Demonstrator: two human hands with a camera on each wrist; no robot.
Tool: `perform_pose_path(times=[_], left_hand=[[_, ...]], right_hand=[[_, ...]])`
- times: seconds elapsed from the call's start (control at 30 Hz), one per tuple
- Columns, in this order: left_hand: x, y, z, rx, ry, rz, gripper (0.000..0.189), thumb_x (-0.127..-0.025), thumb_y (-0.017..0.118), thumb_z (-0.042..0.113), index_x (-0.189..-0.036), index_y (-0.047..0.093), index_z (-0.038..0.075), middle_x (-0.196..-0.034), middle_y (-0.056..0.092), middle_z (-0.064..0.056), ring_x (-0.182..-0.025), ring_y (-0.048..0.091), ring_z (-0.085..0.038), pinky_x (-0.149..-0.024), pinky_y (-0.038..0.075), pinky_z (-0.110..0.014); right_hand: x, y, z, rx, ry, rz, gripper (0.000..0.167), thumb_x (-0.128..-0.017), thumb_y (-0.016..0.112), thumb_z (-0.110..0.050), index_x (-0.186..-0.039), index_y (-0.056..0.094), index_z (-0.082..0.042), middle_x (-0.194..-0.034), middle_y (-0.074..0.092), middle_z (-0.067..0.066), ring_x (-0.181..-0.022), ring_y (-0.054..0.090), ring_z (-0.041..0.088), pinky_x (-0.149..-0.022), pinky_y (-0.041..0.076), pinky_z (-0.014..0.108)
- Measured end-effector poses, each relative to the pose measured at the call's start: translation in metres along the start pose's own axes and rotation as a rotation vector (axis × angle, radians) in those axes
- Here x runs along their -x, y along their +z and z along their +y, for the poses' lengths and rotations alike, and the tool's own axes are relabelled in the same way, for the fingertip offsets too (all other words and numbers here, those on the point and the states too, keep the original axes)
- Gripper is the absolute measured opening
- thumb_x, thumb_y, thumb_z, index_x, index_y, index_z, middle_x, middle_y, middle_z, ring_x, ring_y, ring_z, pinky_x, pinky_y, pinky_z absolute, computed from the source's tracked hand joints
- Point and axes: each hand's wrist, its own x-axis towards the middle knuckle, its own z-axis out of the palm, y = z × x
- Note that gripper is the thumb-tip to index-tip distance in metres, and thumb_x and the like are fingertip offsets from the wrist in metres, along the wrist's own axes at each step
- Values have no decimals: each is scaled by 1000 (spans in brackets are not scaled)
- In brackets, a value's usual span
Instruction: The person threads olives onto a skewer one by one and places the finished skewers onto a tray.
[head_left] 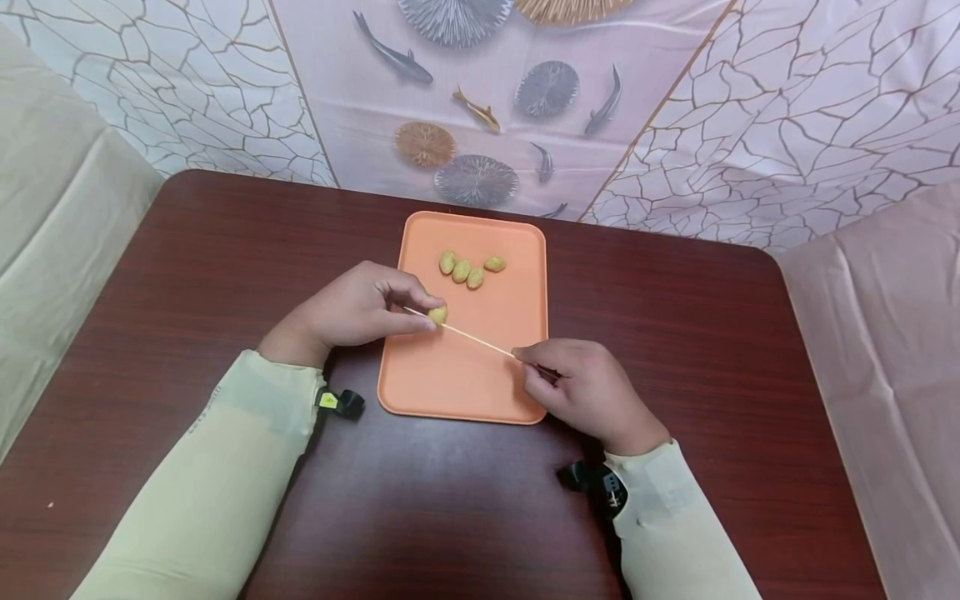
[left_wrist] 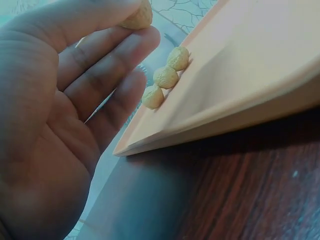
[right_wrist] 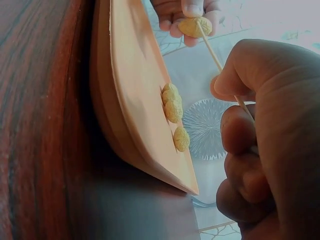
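Left grip (head_left: pixel 362 307) pinches one nugget (head_left: pixel 438 315), right grip (head_left: pixel 585 387) a skewer (head_left: pixel 480 341); tray (head_left: pixel 457 387) holds four nuggets (head_left: pixel 461 271).

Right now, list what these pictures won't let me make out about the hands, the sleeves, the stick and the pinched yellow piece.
Head view: the stretch of stick inside the right hand, covered by its fingers.
Left wrist view: the top of the yellow piece, cut off by the upper edge.
Right wrist view: the left hand's wrist, beyond the top edge.
Head view: lettering on the left sleeve, too small.
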Motion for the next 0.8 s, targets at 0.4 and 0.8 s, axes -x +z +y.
perform_pose_path(times=[0.4, 0.8], left_hand=[[-3, 4, 7, -74, 69, -66, 20, -92, 96, 16, -108, 89, 27, -107, 86, 12, -104, 81, -8, -99, 67, -38], [-2, 2, 4, -257, 124, -5, 21, -96, 92, 17, -114, 83, 23, -112, 85, 9, -106, 81, -12, -93, 67, -41]], right_hand=[[-2, -3, -4, 20, 23, -44, 13, -97, 76, -6, -98, 86, -15, -83, 75, -8, -69, 59, 5, -64, 51, 25], [2, -5, 4, -157, 298, -100, 15, -107, 75, -16, -98, 86, -21, -71, 60, -13, -59, 47, 6, -57, 44, 24]])
